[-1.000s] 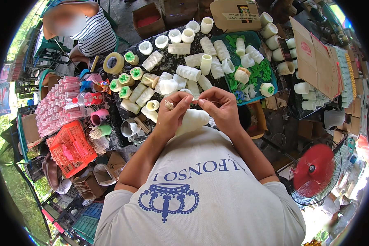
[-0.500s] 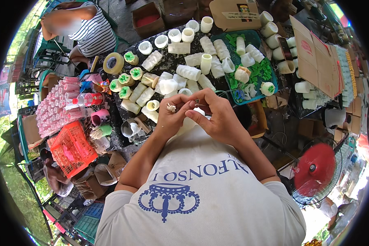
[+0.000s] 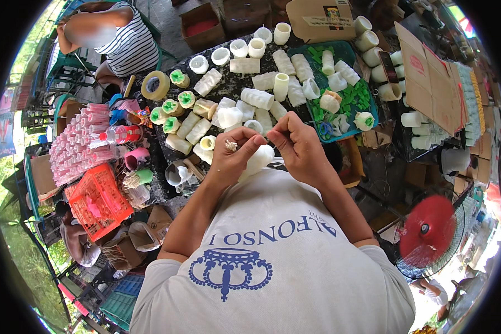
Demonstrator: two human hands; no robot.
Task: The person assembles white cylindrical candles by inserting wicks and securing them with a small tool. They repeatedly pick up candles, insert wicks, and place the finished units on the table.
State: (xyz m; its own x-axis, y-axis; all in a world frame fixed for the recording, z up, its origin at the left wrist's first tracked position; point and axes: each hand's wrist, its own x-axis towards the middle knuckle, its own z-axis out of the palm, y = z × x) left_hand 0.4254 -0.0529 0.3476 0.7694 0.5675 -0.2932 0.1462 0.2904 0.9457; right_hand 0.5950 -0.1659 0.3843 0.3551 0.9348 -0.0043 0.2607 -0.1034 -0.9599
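My left hand (image 3: 228, 156) is closed around a small bundle of thin cream-coloured strands (image 3: 231, 146); only their clustered ends show between the fingers. Thumb and index finger of that hand are pressed together. Facing it, my right hand (image 3: 300, 149) pinches something too small to make out, close to the left fingertips. Both hands are raised in front of my chest, over the near table edge. Just beyond them lie several white, hollow, ridged cylinders (image 3: 257, 99). A rounded white piece (image 3: 229, 117) sits beside my left hand, and another white form (image 3: 260, 158) shows below the hands.
A teal tray (image 3: 373, 122) holds green pieces (image 3: 353, 97). Left are a tape roll (image 3: 155, 86), green-topped cylinders (image 3: 186, 100), pink-white tubes (image 3: 75, 145), a bottle (image 3: 119, 134) and an orange basket (image 3: 99, 201). A red fan (image 3: 427, 229) stands right. A person in stripes (image 3: 129, 42) sits far left.
My hands have drawn slightly apart, the right one shifting to the right with its fingers more tightly pinched. The left hand keeps the bundle in nearly the same place.
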